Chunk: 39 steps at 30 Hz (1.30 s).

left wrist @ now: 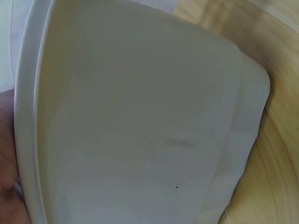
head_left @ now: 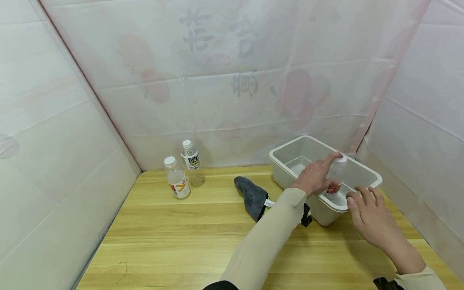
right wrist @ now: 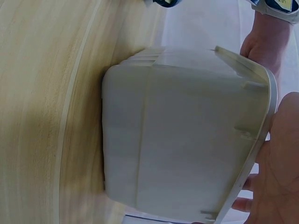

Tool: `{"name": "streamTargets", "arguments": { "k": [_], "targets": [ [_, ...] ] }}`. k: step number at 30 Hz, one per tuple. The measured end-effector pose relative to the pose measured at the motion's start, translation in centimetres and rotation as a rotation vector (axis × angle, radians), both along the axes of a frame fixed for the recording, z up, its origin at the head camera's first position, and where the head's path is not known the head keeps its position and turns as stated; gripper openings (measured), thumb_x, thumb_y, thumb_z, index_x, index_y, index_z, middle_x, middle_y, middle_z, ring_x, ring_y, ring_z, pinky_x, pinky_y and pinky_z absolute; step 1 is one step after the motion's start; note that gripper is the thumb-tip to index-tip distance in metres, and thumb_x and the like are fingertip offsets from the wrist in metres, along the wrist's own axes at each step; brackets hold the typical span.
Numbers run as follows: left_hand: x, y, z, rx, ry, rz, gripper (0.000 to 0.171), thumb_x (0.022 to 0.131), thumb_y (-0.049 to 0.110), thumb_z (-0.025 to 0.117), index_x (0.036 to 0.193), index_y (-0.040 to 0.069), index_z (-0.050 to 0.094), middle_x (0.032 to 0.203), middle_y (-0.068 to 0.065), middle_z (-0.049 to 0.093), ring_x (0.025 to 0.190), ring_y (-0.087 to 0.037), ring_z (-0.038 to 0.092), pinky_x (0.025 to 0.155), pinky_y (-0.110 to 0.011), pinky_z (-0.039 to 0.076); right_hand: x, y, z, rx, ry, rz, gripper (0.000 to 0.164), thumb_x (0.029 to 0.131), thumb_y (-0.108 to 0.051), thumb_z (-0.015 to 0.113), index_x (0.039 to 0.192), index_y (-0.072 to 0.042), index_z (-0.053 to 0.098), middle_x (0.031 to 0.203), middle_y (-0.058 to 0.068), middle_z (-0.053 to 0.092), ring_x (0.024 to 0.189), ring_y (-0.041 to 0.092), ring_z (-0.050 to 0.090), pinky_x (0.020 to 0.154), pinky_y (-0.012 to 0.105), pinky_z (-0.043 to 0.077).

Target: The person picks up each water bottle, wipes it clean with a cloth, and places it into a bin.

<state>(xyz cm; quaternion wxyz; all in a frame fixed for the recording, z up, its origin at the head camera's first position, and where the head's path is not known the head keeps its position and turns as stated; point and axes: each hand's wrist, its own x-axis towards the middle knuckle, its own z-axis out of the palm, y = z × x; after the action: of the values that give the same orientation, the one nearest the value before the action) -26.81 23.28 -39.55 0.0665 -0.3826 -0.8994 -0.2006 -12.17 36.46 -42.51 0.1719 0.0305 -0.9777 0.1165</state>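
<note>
A light grey plastic bin (head_left: pixel 286 171) stands at the right of the table. My left hand (head_left: pixel 314 177) reaches over its near rim and holds a clear plastic bottle (head_left: pixel 337 171) with a white cap and a red label, upright inside the bin. One finger lies along the bottle's top by the cap, the thumb lower down. My right hand (head_left: pixel 373 217) is at the bin's right near corner, fingers loosely bent at the rim, holding nothing. In the right wrist view its palm (right wrist: pixel 280 172) is beside the rim. The bin's side wall (left wrist: pixel 140 112) fills the left wrist view.
Two capped bottles stand at the back left: a wide one with an orange-marked label (head_left: pixel 178 186) and a slimmer clear one (head_left: pixel 195 173). A dark grey cloth piece (head_left: pixel 251 197) with a white tag lies left of the bin. White fabric walls (head_left: pixel 224 100) enclose the wooden table (head_left: pixel 163 241).
</note>
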Motion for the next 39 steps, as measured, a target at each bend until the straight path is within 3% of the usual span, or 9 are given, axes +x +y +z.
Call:
{"name": "streamTargets", "arguments": {
  "k": [15, 23, 30, 39],
  "targets": [
    [-0.08, 0.50, 0.02, -0.067, -0.152, -0.010, 0.084, 0.073, 0.035, 0.072, 0.131, 0.049, 0.013, 0.105, 0.009, 0.055, 0.085, -0.004, 0.056, 0.065, -0.018, 0.045, -0.11, -0.11, -0.52, -0.011, 0.051, 0.014, 0.031, 0.098, -0.022, 0.029, 0.118, -0.006, 0.046, 0.128, 0.027, 0.036, 0.127, 0.048, 0.015, 0.081, 0.065, 0.027],
    [0.10, 0.23, 0.13, -0.057, -0.141, 0.010, 0.083, 0.074, 0.036, 0.072, 0.132, 0.046, 0.012, 0.104, 0.009, 0.055, 0.082, -0.003, 0.055, 0.062, -0.017, 0.044, -0.07, -0.24, -0.46, -0.024, 0.068, 0.013, 0.030, 0.098, -0.022, 0.030, 0.117, -0.006, 0.047, 0.129, 0.025, 0.036, 0.126, 0.047, 0.017, 0.081, 0.064, 0.026],
    [0.19, 0.03, 0.01, -0.007, -0.165, 0.048, 0.082, 0.074, 0.042, 0.070, 0.131, 0.047, 0.012, 0.113, 0.007, 0.049, 0.083, -0.006, 0.055, 0.061, -0.019, 0.044, -0.13, -0.16, -0.49, -0.021, 0.058, 0.012, 0.031, 0.099, -0.023, 0.029, 0.118, -0.007, 0.046, 0.129, 0.025, 0.035, 0.128, 0.047, 0.015, 0.080, 0.065, 0.026],
    [0.13, 0.09, -0.06, -0.058, -0.152, 0.085, 0.083, 0.074, 0.053, 0.065, 0.132, 0.049, 0.006, 0.112, 0.008, 0.048, 0.079, -0.005, 0.054, 0.060, -0.020, 0.044, -0.09, -0.15, -0.35, -0.023, 0.051, 0.015, 0.031, 0.099, -0.023, 0.028, 0.119, -0.006, 0.045, 0.130, 0.026, 0.034, 0.129, 0.047, 0.013, 0.080, 0.065, 0.026]
  ]
}}
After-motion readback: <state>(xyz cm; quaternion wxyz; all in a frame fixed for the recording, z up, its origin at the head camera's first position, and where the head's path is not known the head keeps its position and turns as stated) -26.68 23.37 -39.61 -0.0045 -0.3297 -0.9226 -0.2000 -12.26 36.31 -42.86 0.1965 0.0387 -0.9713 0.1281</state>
